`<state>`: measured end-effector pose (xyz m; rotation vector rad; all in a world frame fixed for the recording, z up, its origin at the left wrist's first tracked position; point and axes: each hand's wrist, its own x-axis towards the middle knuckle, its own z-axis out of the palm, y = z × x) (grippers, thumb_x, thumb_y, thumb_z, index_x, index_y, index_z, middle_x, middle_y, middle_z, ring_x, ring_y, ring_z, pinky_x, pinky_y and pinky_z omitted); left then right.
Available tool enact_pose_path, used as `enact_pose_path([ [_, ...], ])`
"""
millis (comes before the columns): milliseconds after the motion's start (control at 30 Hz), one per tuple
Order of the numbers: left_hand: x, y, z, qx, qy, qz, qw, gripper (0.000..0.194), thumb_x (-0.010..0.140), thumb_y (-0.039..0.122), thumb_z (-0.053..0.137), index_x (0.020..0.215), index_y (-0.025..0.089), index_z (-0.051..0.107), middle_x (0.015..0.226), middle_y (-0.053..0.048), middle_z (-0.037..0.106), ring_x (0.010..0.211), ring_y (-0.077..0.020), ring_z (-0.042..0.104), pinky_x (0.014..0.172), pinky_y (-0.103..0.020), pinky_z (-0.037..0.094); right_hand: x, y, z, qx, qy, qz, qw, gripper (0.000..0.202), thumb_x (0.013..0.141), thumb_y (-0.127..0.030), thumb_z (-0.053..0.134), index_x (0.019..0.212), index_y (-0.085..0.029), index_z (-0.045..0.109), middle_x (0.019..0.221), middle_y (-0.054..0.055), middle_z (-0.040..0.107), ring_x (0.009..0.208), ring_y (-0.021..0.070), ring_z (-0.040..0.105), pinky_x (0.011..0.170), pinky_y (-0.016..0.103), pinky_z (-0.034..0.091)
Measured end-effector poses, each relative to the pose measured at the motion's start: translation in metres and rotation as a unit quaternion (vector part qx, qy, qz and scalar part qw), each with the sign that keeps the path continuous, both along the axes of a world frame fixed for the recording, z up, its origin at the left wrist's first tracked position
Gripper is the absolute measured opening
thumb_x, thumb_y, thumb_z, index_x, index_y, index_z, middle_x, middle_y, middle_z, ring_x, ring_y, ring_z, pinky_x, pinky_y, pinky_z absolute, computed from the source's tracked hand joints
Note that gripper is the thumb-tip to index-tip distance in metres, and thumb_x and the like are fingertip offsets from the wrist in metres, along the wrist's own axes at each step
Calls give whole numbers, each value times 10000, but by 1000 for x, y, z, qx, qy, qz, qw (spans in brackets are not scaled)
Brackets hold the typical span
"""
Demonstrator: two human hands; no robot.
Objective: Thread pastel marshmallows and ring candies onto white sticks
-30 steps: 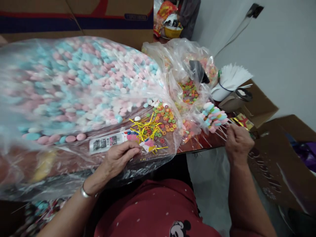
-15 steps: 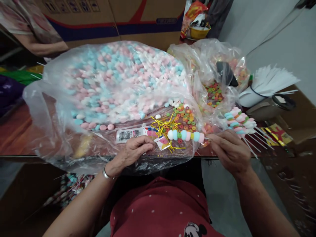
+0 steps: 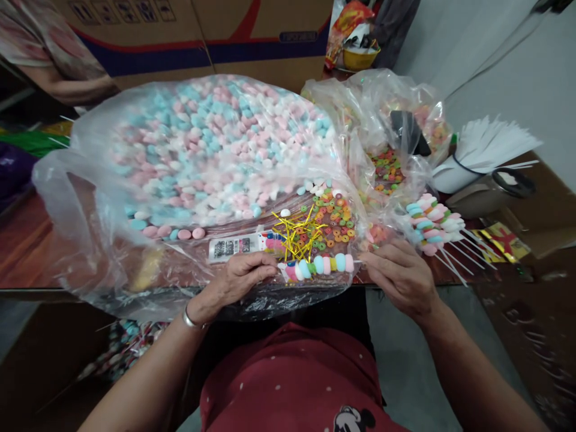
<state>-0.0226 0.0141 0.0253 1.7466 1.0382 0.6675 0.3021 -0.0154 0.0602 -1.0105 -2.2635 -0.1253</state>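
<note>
My right hand [image 3: 398, 276] is closed on the stick end of a candy skewer [image 3: 326, 264], which lies level and carries white, blue, pink, green and yellow pieces. My left hand [image 3: 240, 277] pinches a small printed plastic wrapper [image 3: 285, 271]. The skewer's left end is at the wrapper and seems to be inside its opening. Gold twist ties [image 3: 299, 235] lie just behind the skewer, beside small ring candies [image 3: 335, 216]. A stack of printed wrappers [image 3: 234, 246] rests behind my left hand.
A big clear bag of marshmallows [image 3: 216, 138] covers the table's middle. Finished skewers [image 3: 432, 222], a holder of white sticks [image 3: 454, 174] and a dark jug [image 3: 490, 192] are at the right. Behind stands a large carton [image 3: 265, 51]; another person's arm [image 3: 74, 87] is at the upper left.
My right hand has moved left and slightly down with the skewer, bringing its left end to the wrapper. The wrapper in my left hand now surrounds or overlaps that end.
</note>
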Motion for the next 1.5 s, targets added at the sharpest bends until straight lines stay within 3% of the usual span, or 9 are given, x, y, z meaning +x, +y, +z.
enact_pose_path([
  [433,3,1,13,-35,27,-100,994,214,910,289,507,795,165,639,714,4,627,623,-102,535,599,-194,412,-15,5,2,-43,-37,36,998,183,887,-139,518,904,-204,688,682,17,597,670,155,477,660,300,401],
  [600,6,0,21,-41,69,-136,987,251,921,351,508,831,162,645,763,3,620,691,-121,548,643,-206,414,-20,8,6,-44,-45,39,997,212,906,-145,479,866,-201,679,684,17,581,681,150,477,666,296,390],
  [800,13,-3,28,-19,90,-157,983,261,932,389,509,1035,184,632,956,-17,647,846,-155,574,753,-241,421,-28,15,5,-60,-50,80,994,211,922,-154,473,831,-166,663,680,20,554,684,147,445,664,286,364],
  [933,23,-3,27,-26,84,-144,986,250,916,383,530,1016,186,648,906,-20,649,833,-162,566,746,-256,417,-42,17,0,-86,-88,106,987,250,924,-160,457,753,-165,640,663,14,525,678,147,418,653,287,323],
  [1133,36,-6,13,-123,6,-85,989,238,826,373,634,899,151,676,795,-6,616,723,-128,522,669,-239,398,-58,23,-9,-103,-89,140,981,306,928,-155,427,679,-166,605,633,-1,487,654,139,380,643,282,275],
  [1267,37,-12,9,-196,-64,-45,978,252,778,359,683,895,137,668,799,-10,614,707,-111,523,640,-225,401,-57,34,-6,-115,-97,174,973,323,931,-182,433,651,-170,594,629,-1,494,664,141,376,654,286,270],
  [1367,33,-16,14,-267,-80,-62,958,327,729,357,732,951,140,631,814,-13,626,691,-113,560,625,-229,429,-53,43,5,-119,-97,190,970,315,936,-187,431,679,-177,615,620,-7,487,662,141,369,665,283,274],
  [1500,32,-21,22,-368,-44,-91,924,437,678,388,768,986,158,560,667,24,604,546,-117,564,512,-223,423,-51,50,19,-125,-117,217,961,316,947,-194,431,711,-174,640,636,0,509,679,144,380,668,286,269],
])
